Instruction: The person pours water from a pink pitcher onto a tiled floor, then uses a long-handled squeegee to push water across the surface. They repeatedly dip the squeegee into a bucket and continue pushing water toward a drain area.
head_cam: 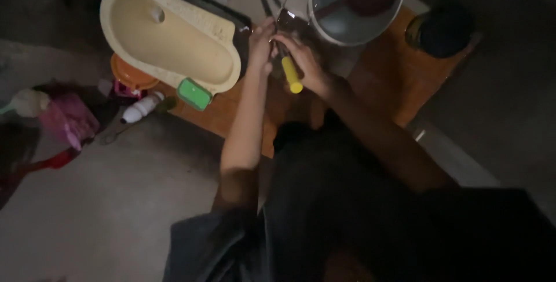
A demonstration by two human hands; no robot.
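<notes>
Right of the cream basin (168,33) and green soap (194,93), the left hand (260,44) pinches a dark utensil (285,20), the right hand (304,62) grips its yellow handle (291,74), beside the metal bucket (330,21).

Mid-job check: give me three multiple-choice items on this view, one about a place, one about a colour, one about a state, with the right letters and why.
1. Where does the green soap box lie?
A. inside the metal basin
B. by the rim of the cream squat pan
C. on the dark pot

2. What colour is the handle of the tool in the right hand?
A. yellow
B. blue
C. white

3. How is the left hand?
A. resting flat on the floor
B. raised beside the right hand at the tool
C. inside the cream squat pan

Answers: 1 B, it sits against the pan's near edge; 2 A, the grip shows yellow; 3 B, both hands meet by the metal basin.
</notes>
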